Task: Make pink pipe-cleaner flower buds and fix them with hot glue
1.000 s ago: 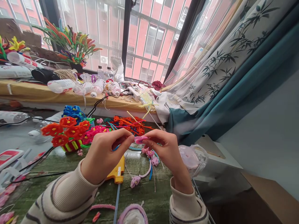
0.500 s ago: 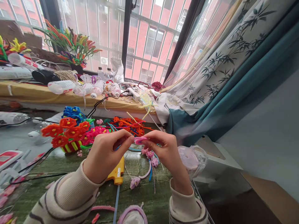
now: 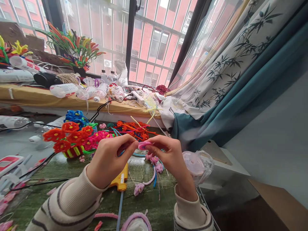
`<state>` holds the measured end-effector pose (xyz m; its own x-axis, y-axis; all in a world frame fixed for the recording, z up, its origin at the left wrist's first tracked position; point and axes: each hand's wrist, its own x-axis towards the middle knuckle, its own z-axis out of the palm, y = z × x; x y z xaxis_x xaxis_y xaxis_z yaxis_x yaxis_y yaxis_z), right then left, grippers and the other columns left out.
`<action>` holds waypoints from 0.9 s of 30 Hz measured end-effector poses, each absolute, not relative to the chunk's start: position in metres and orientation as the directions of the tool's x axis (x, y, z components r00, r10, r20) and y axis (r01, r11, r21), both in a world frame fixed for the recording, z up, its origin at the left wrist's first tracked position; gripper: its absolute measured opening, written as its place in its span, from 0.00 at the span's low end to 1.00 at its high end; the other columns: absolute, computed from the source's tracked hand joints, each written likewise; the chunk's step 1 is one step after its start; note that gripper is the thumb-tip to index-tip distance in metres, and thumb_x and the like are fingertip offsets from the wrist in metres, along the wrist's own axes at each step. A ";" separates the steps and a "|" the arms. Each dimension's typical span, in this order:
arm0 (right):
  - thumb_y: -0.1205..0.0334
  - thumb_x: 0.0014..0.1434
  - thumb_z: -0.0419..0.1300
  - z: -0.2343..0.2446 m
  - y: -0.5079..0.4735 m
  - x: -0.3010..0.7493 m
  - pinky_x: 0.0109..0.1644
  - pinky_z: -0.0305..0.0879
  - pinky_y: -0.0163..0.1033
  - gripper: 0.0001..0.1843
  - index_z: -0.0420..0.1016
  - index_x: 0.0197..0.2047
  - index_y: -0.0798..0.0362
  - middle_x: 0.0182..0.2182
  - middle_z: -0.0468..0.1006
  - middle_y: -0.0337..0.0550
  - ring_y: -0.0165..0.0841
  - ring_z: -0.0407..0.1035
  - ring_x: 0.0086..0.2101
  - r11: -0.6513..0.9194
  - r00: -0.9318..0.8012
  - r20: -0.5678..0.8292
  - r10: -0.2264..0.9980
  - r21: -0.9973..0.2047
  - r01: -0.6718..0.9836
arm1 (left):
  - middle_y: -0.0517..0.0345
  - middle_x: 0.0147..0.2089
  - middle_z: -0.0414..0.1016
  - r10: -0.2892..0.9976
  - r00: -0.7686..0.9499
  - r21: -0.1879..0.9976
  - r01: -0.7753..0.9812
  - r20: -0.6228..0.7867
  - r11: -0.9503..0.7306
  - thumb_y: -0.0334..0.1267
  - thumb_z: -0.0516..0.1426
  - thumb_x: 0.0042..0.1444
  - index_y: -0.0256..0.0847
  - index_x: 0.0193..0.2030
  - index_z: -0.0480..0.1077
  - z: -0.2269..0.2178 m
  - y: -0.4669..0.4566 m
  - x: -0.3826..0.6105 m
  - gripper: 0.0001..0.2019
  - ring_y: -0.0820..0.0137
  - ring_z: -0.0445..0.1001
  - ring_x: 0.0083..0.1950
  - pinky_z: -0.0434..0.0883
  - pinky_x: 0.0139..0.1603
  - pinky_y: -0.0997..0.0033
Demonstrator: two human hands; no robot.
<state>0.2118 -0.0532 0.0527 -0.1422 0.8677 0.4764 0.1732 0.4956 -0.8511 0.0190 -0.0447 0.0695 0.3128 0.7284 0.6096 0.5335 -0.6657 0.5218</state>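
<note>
Between the fingertips of both hands is a small pink loop of pipe cleaner (image 3: pixel 142 145), held above the table. My left hand (image 3: pixel 114 157) pinches its left end, thumb and forefinger closed. On the other side my right hand (image 3: pixel 166 154) grips the loop with thumb and fingers. Beneath the left wrist lies a yellow glue gun (image 3: pixel 120 179), with a glue stick (image 3: pixel 120 208) reaching toward me. Pale pink pipe-cleaner flowers (image 3: pixel 139 189) rest on the table just below the hands.
Orange pipe-cleaner flowers (image 3: pixel 71 136) stand in a striped pot at the left, with blue ones (image 3: pixel 74 117) behind. A pile of orange pipe cleaners (image 3: pixel 134 128) lies beyond the hands. At the right is a clear plastic container (image 3: pixel 197 165). Plastic bottles (image 3: pixel 64 90) crowd the windowsill.
The pink loop has turned slightly and shows a little more of its round shape between the fingers. Both hands stay almost in place.
</note>
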 end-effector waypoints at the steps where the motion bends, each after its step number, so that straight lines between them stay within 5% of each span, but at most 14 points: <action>1: 0.57 0.57 0.68 0.053 -0.053 0.212 0.29 0.71 0.36 0.08 0.81 0.37 0.52 0.31 0.82 0.43 0.32 0.75 0.25 0.494 -0.143 0.474 0.869 -0.853 0.169 | 0.68 0.19 0.64 0.729 0.310 0.524 0.531 0.611 -0.666 0.42 0.54 0.61 0.38 0.29 0.74 0.069 -0.044 0.019 0.14 0.79 0.57 0.20 0.56 0.22 0.79; 16: 0.61 0.54 0.70 0.050 -0.052 0.211 0.26 0.70 0.32 0.13 0.76 0.43 0.49 0.29 0.81 0.37 0.29 0.74 0.23 0.482 -0.107 0.473 0.875 -0.872 0.090 | 0.67 0.18 0.62 0.761 0.307 0.570 0.519 0.571 -0.637 0.43 0.53 0.61 0.38 0.29 0.73 0.068 -0.044 0.019 0.14 0.78 0.55 0.20 0.54 0.22 0.77; 27: 0.61 0.56 0.68 0.051 -0.054 0.209 0.25 0.68 0.31 0.09 0.76 0.40 0.51 0.28 0.81 0.38 0.29 0.74 0.22 0.471 -0.130 0.458 0.879 -0.877 0.095 | 0.64 0.21 0.67 0.837 0.269 0.745 0.383 0.476 -0.547 0.45 0.55 0.60 0.39 0.34 0.69 0.064 -0.042 0.020 0.11 0.75 0.62 0.23 0.60 0.23 0.76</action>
<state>0.2089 -0.0536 0.0509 -0.1302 0.8793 0.4581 0.0949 0.4709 -0.8771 0.0200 -0.0423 0.0638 0.2692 0.8371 0.4762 0.3827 -0.5467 0.7448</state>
